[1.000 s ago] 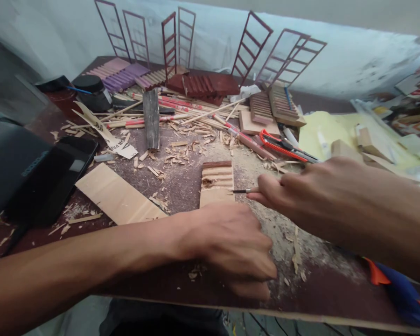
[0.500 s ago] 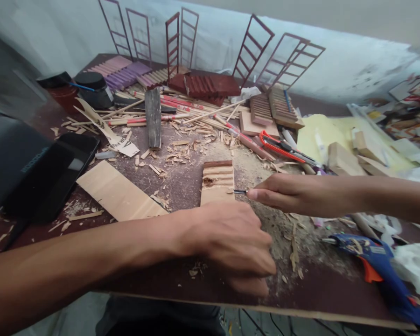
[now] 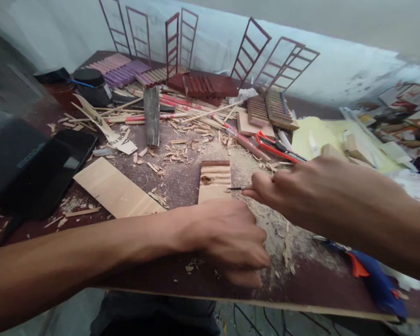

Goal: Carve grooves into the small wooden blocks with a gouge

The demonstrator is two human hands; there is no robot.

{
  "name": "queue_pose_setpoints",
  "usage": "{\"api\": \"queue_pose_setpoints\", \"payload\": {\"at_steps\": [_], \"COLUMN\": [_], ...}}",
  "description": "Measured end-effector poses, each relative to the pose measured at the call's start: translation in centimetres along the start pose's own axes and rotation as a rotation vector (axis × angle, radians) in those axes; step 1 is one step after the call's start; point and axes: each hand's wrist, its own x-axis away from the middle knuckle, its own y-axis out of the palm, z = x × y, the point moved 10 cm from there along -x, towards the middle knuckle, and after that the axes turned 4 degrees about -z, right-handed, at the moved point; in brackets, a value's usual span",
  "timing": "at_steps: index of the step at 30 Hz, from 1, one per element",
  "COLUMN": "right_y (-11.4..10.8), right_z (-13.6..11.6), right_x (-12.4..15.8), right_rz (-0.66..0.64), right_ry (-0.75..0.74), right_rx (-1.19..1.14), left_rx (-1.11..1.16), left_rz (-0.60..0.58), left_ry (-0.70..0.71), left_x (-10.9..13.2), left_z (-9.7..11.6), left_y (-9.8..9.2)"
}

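A small pale wooden block [image 3: 215,192] with carved ridges and a dark brown strip at its far end lies on the table. My left hand [image 3: 227,242] is closed over its near end, which it hides. In my right hand [image 3: 283,186] is a slim carving tool [image 3: 236,189], gripped with the fingers closed round the handle. Its thin metal tip touches the block's right edge, just below the ridges. Most of the tool's handle is hidden by my fingers.
A flat pale board [image 3: 115,189] lies left of the block, beside a black phone [image 3: 49,175]. Behind are wood shavings, sticks [image 3: 203,109], a red utility knife [image 3: 276,147] and small ladder-like frames [image 3: 251,49]. A blue glue gun [image 3: 374,280] sits under my right forearm.
My right wrist and forearm have swung lower and nearer, now partly covering the glue gun. The tool's tip stays at the block's right edge. My left hand keeps its place on the block.
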Motion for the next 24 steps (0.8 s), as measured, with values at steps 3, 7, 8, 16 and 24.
{"api": "queue_pose_setpoints", "payload": {"at_steps": [3,7,8,16,24], "right_y": [1.9,4.0,4.3,2.6,3.7], "right_z": [0.8,1.8,2.0,0.9,1.0], "right_x": [-1.0,-2.0,-2.1,-1.6,-1.5], "right_rz": [-0.147,-0.340,-0.371,-0.292,-0.394], "right_ry": [-0.021,-0.032,-0.029,-0.004,0.053], "right_rx": [-0.036,-0.361,-0.410,-0.018,-0.290], "left_rx": [-0.005,-0.011,-0.008,-0.004,-0.043], "left_rz": [0.033,0.042,0.039,0.044,0.069], "left_ry": [0.012,0.007,0.010,0.021,0.020], "left_x": [0.1,0.2,0.1,0.0,0.1], "left_z": [0.1,0.0,0.0,-0.1,0.0], "left_y": [-0.1,-0.2,-0.2,0.3,0.1]}}
